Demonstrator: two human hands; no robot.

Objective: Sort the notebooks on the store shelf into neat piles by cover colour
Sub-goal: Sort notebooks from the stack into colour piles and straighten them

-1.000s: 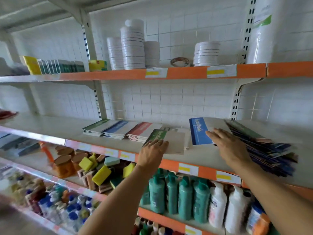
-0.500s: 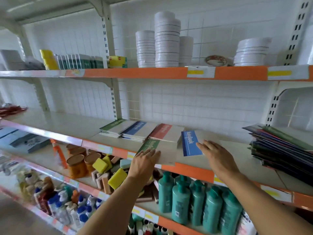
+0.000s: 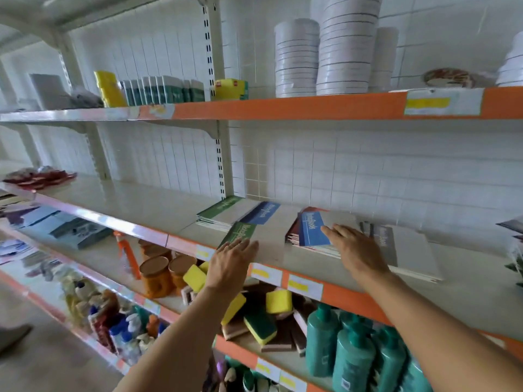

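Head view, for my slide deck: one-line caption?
Left hand on a green notebook, right hand on a blue notebook.

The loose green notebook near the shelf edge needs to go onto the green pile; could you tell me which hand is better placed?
Left. The left hand rests on the green notebook, beside the green pile; the right hand presses the blue notebook.

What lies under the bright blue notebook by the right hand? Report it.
The bright blue notebook lies askew on the red pile, whose edges show at its left. The right hand rests flat on it, hiding the part beneath, so the pile's depth cannot be told.
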